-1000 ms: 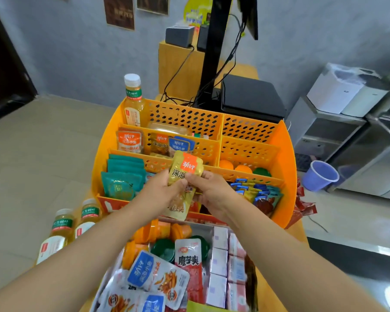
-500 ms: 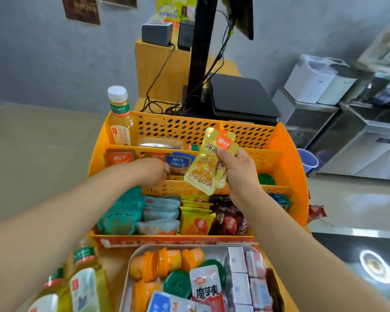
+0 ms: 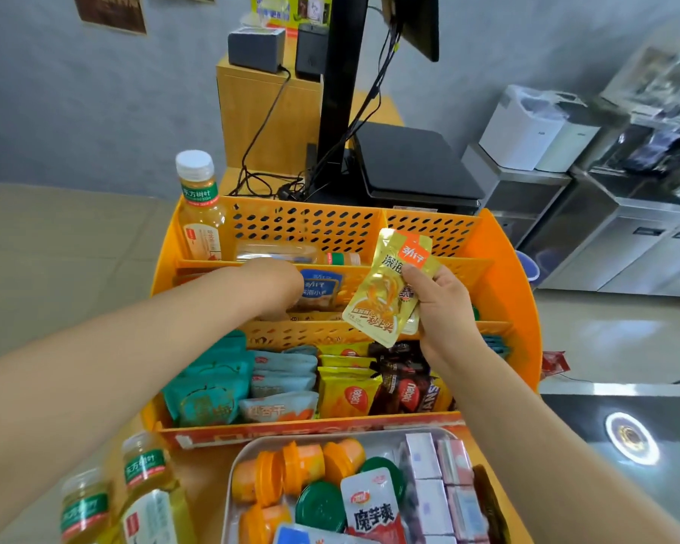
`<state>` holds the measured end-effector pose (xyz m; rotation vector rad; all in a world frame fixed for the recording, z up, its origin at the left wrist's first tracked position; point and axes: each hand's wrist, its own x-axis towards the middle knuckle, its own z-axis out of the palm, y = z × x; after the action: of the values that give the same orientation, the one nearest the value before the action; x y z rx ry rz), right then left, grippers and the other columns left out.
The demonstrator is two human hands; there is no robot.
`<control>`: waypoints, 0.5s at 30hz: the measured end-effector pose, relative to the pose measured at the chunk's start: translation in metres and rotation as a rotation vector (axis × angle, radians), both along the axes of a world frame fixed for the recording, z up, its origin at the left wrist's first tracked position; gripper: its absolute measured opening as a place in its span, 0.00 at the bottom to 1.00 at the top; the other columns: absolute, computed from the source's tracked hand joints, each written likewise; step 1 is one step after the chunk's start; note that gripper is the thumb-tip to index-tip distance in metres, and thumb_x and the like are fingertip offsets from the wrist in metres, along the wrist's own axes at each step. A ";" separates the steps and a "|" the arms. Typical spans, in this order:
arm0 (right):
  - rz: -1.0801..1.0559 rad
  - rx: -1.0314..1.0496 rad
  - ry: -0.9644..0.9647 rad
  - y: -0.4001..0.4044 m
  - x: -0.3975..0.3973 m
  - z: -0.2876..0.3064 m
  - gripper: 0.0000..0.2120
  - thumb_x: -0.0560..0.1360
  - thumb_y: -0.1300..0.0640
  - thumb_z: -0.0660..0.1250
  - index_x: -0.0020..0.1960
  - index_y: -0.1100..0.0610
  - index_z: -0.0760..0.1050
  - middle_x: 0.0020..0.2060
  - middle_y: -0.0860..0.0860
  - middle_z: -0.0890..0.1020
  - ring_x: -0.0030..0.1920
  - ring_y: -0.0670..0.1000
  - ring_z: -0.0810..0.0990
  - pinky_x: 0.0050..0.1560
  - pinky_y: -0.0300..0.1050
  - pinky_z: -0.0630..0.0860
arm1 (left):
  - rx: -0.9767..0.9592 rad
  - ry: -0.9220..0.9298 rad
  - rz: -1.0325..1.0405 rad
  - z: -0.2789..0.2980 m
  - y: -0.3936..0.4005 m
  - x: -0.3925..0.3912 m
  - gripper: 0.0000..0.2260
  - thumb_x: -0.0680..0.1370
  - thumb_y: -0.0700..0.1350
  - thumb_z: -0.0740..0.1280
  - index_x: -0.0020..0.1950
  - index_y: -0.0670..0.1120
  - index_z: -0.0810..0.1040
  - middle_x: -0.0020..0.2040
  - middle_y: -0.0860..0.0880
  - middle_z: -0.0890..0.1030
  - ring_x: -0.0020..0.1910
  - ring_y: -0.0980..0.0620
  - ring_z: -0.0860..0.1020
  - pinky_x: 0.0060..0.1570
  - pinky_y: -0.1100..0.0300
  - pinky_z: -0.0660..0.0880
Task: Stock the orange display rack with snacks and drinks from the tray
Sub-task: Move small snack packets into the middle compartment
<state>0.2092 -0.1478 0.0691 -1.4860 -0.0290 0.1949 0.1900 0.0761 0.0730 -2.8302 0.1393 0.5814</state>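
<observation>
Gold snack pouch [image 3: 389, 288] pinched in R hand [image 3: 440, 304]; L hand [image 3: 275, 284] in orange rack [image 3: 503, 292], fingers hidden

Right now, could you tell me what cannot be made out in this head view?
- Left hand: fingers dip behind the orange rack's middle divider; grip unknowable.
- Second packet behind the gold packet, mostly covered by it.
- Tray: bottom edge cuts off its near half.
</observation>
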 end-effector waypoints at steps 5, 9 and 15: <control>-0.021 0.004 0.000 -0.006 -0.001 0.002 0.08 0.77 0.53 0.69 0.55 0.54 0.78 0.47 0.54 0.86 0.48 0.57 0.86 0.53 0.65 0.80 | -0.004 -0.091 -0.206 -0.009 0.017 0.004 0.05 0.74 0.49 0.70 0.39 0.55 0.76 0.35 0.56 0.74 0.33 0.57 0.73 0.27 0.64 0.65; -0.025 0.003 0.005 -0.007 -0.002 0.003 0.08 0.77 0.53 0.68 0.55 0.54 0.78 0.47 0.54 0.86 0.48 0.57 0.86 0.53 0.64 0.80 | -0.088 -0.127 -0.212 -0.017 0.026 -0.002 0.07 0.75 0.48 0.68 0.38 0.55 0.74 0.35 0.57 0.73 0.34 0.59 0.72 0.28 0.65 0.64; -0.022 -0.011 0.008 0.000 -0.004 0.007 0.06 0.77 0.55 0.70 0.53 0.55 0.80 0.47 0.53 0.87 0.49 0.56 0.85 0.55 0.61 0.80 | -0.246 -0.313 -0.105 0.010 0.036 -0.016 0.02 0.76 0.51 0.67 0.44 0.58 0.78 0.36 0.59 0.76 0.35 0.63 0.72 0.27 0.66 0.64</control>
<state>0.2055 -0.1473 0.0762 -1.4963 -0.0052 0.1840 0.1737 0.1123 0.0825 -3.0819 0.3168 0.0991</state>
